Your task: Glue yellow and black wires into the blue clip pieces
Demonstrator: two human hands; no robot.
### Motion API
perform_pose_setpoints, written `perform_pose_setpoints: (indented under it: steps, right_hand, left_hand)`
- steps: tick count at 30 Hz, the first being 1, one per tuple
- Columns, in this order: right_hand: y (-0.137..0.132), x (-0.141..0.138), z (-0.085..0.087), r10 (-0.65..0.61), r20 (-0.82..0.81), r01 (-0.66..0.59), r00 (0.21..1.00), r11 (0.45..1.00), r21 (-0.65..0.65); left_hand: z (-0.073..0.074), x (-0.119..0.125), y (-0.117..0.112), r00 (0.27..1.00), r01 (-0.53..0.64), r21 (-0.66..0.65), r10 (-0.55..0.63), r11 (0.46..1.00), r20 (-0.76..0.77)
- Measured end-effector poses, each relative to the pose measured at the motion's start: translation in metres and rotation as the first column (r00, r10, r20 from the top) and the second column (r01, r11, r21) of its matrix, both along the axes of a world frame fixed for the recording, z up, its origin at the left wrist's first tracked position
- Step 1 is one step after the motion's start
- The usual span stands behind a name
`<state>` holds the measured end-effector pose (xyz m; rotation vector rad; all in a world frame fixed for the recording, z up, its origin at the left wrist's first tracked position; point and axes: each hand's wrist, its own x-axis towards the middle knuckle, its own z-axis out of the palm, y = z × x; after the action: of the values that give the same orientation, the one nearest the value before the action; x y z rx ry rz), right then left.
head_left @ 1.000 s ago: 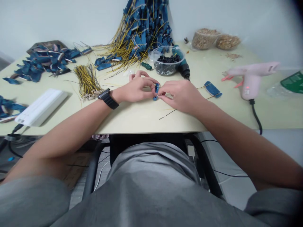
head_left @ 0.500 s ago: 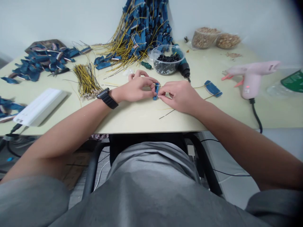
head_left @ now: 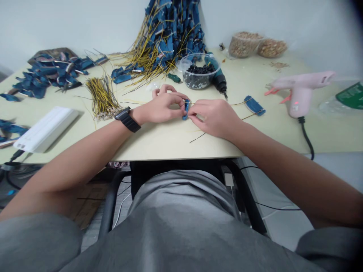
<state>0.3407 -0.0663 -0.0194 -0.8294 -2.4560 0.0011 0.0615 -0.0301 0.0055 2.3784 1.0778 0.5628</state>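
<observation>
In the head view, a small blue piece point(head_left: 186, 115) stands on edge at the table's middle, pinched between the thumb and fingers of my left hand point(head_left: 168, 107). My right hand point(head_left: 213, 116) is closed beside it, thumb and forefinger pressed together close to the piece's right side. Whatever lies between those right fingertips is too small to make out. Thin yellow and black wires run out from around both hands. To the right lies a second, curved blue piece point(head_left: 254, 105) with wires across it. One dark wire end point(head_left: 197, 138) pokes out below my right hand.
Behind my hands stand a clear tub point(head_left: 200, 77) of black parts, a power drill point(head_left: 219, 79) and a heap of wired blue pieces point(head_left: 172, 37). A wire bundle point(head_left: 100, 96) and a white box point(head_left: 45, 128) lie left. A pink glue gun point(head_left: 300, 90) stands right.
The view has shifted very slightly. Both hands keep their places at the blue piece, with only a tiny shift of the right fingers.
</observation>
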Motion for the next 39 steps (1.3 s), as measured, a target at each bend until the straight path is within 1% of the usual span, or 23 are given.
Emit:
perform_pose_setpoints:
  steps: [6,9,16,21,25,30,34,39]
  right_hand:
    - [-0.005,-0.002,0.0,-0.028,0.105,0.019,0.994,0.996,0.084]
    - [-0.005,-0.003,0.001,-0.02,0.127,0.009,0.992,0.996,0.091]
    - [-0.002,-0.004,0.001,0.012,0.114,-0.02,0.993,0.998,0.068]
    - [0.0,-0.003,-0.003,0.032,0.059,-0.036,0.998,0.997,0.065]
    - [0.003,-0.002,-0.007,0.045,0.012,-0.046,0.999,0.995,0.085]
    - [0.002,0.001,-0.006,0.031,0.007,-0.032,0.999,0.996,0.088]
    - [0.0,0.002,-0.005,-0.008,0.031,0.006,0.999,0.996,0.084]
    - [0.001,0.0,-0.006,-0.011,0.045,0.007,0.999,0.995,0.102]
  left_hand:
    - [0.001,0.003,-0.003,1.0,-0.013,-0.007,0.013,1.0,-0.004]
    - [0.0,0.004,-0.004,1.0,-0.031,-0.008,0.031,1.0,0.003]
    - [-0.005,0.003,0.001,0.998,-0.056,-0.017,0.057,0.998,0.012]
    - [0.001,0.004,-0.003,0.996,-0.081,-0.022,0.08,0.996,-0.04]
    - [0.01,0.001,-0.006,0.997,-0.046,-0.041,0.043,0.998,-0.061]
    - [0.02,-0.007,-0.005,0.997,0.026,-0.095,-0.033,0.995,-0.073]
    - [0.021,-0.009,-0.003,0.995,0.04,-0.098,-0.049,0.994,-0.09]
    - [0.018,-0.011,0.001,0.994,0.065,-0.095,-0.072,0.993,-0.077]
